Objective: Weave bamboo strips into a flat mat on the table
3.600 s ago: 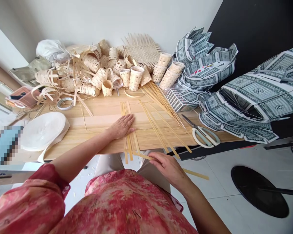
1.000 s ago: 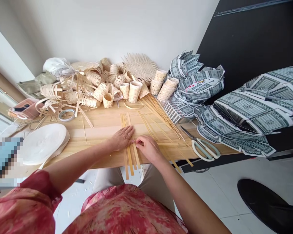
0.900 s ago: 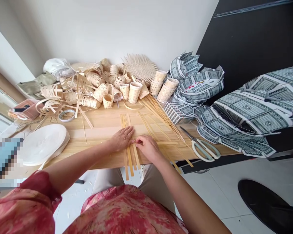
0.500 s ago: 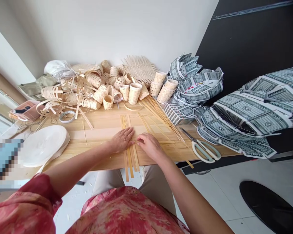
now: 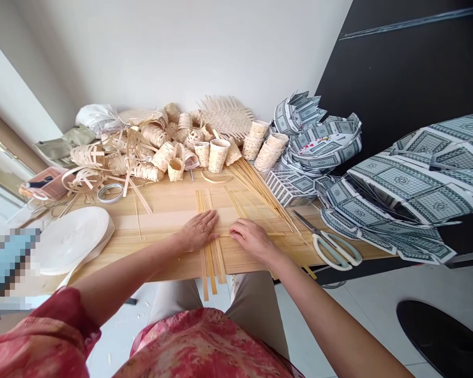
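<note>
Several thin, pale wooden weaving strips (image 5: 211, 268) lie side by side across the table, their near ends sticking out past the front edge. My left hand (image 5: 197, 232) rests flat over them, fingers stretched out and pressing down. A crosswise strip (image 5: 276, 234) runs from beside my left thumb and under my right hand. My right hand (image 5: 252, 239) is just to the right of the upright strips, its fingers curled and closed on the crosswise strip; the fingertips partly hide it. More loose strips (image 5: 236, 203) lie slanted beyond my right hand.
Small woven baskets (image 5: 218, 156) are heaped along the wall. A bundle of thin sticks (image 5: 260, 184) slants toward the scissors (image 5: 335, 249). At left are a roll of white band (image 5: 74, 236) and a tape roll (image 5: 110, 193). Folded playing-card pieces (image 5: 410, 184) fill the right side.
My right hand has moved a little to the right, away from my left thumb, along the crosswise strip. My left hand stays flat on the strips. The view has shifted slightly.
</note>
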`<state>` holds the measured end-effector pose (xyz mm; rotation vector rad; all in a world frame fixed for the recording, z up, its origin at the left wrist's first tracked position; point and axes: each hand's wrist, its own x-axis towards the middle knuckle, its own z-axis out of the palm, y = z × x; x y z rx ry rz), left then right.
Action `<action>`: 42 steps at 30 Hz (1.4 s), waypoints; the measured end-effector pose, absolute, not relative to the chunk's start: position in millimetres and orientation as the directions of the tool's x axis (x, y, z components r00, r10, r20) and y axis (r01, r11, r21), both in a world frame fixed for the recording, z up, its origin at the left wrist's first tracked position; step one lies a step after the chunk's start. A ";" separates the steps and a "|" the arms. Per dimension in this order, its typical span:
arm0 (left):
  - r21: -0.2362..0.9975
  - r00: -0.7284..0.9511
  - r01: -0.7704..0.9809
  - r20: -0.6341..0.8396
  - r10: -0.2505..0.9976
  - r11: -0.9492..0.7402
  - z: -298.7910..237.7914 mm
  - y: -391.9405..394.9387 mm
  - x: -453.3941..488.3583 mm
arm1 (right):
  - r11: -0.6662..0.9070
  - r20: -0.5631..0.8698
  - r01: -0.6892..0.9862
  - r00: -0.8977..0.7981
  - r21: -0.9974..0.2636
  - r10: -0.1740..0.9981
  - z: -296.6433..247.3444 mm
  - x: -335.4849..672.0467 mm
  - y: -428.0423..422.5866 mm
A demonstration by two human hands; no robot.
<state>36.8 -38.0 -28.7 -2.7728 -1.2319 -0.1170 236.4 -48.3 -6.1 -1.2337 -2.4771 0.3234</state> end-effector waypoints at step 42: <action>-0.028 0.668 0.737 0.179 0.722 -0.675 -29.1 -40.9 36.3 | 0.525 0.310 0.757 -0.429 -0.388 0.849 -6.4 201.4 -27.6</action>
